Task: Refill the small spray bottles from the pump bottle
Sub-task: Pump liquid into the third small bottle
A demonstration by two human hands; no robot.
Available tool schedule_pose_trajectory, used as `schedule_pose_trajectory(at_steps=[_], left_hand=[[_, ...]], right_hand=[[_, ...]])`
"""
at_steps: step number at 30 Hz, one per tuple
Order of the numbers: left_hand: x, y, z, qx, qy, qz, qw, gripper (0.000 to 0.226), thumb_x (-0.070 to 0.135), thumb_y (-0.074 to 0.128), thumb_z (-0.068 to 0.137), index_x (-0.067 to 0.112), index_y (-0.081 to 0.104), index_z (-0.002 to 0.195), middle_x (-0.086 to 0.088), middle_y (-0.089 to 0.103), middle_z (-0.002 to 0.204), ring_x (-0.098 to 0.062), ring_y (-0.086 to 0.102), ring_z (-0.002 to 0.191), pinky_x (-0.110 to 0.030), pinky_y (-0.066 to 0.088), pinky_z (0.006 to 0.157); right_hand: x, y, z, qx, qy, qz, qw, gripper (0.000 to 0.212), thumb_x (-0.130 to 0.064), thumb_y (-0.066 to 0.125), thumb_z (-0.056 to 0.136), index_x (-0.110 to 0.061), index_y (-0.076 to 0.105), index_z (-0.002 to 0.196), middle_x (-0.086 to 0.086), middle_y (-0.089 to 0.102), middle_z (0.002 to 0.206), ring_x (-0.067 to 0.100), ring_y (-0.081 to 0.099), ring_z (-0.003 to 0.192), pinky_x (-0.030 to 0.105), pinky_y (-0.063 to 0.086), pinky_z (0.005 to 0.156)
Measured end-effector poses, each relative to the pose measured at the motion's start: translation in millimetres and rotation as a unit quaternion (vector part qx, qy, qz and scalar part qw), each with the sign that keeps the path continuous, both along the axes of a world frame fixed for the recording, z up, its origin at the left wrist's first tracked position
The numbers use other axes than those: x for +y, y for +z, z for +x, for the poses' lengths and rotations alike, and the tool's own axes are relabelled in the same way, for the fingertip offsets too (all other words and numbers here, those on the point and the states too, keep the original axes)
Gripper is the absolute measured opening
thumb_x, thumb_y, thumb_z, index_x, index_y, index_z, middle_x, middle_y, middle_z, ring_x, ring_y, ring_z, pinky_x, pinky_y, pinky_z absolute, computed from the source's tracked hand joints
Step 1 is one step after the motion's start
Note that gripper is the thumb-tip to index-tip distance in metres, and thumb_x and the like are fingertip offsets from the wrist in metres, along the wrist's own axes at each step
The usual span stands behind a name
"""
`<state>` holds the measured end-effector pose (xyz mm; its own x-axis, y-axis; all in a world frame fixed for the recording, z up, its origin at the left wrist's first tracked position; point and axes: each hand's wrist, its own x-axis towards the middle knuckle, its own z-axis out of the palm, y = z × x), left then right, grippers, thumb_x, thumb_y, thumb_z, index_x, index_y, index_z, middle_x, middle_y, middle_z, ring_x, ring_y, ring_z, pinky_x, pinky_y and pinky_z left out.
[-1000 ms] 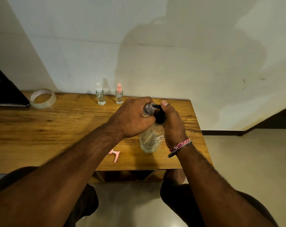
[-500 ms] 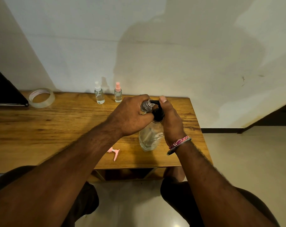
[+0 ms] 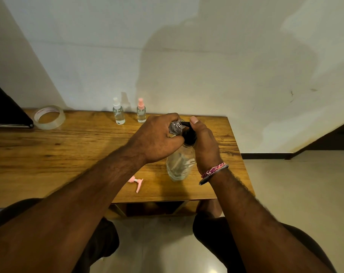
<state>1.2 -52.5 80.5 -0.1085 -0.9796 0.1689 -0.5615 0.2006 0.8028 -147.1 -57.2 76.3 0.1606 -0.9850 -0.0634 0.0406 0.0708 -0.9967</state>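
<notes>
Holding a small open spray bottle point(image 3: 176, 127) tilted against the black spout of the pump bottle point(image 3: 180, 164), we keep its neck right at the nozzle, presumably so the liquid lands inside instead of on the wooden table point(image 3: 68, 154). Our left hand point(image 3: 157, 139) is wrapped closed around that little bottle; our right hand point(image 3: 203, 143) is closed over the pump head point(image 3: 188, 135), thumb on top, likely ready to press. The pump bottle stands upright near the table's front right, clear liquid visible inside. How much the held bottle contains we cannot tell. At seven o'clock from it lies a pink sprayer top point(image 3: 136, 183), unscrewed. At eleven o'clock, two capped spray bottles, one white-topped point(image 3: 118, 113) and one pink-topped point(image 3: 141, 113), stand by the wall, both showing clear liquid.
</notes>
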Motion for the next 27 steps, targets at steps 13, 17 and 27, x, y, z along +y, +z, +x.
schedule_pose_trajectory(at_steps=[13,17,27], left_hand=[[-0.7,-2.1,0.4,0.01,-0.006,0.002,1.0,0.029,0.014,0.076,0.084,0.033,0.057,0.074,0.019,0.063,0.064,-0.006,0.055,0.056,-0.02,0.041,0.052],[-0.6,-2.4,0.5,0.007,-0.01,0.007,1.0,0.028,0.014,0.076,0.085,0.033,0.058,0.075,0.018,0.063,0.063,-0.005,0.055,0.055,-0.02,0.04,0.051],[-0.9,-3.0,0.6,0.02,-0.004,0.007,1.0,0.014,0.015,0.074,0.084,0.025,0.063,0.081,0.006,0.069,0.071,-0.019,0.07,0.067,-0.049,0.059,0.06]], right_hand=[[1.3,1.1,-0.7,-0.007,0.013,0.015,1.0,0.034,-0.052,0.052,0.089,-0.038,0.082,0.078,-0.006,0.079,0.088,0.007,0.072,0.089,0.033,0.052,0.087],[2.5,3.4,-0.5,0.002,0.014,0.017,1.0,0.036,-0.056,0.05,0.09,-0.041,0.082,0.081,-0.004,0.08,0.093,0.012,0.073,0.096,0.039,0.054,0.094],[4.7,5.2,-0.2,0.008,0.016,0.002,1.0,0.037,-0.059,0.048,0.091,-0.044,0.081,0.082,-0.006,0.08,0.092,0.011,0.073,0.097,0.042,0.053,0.098]])
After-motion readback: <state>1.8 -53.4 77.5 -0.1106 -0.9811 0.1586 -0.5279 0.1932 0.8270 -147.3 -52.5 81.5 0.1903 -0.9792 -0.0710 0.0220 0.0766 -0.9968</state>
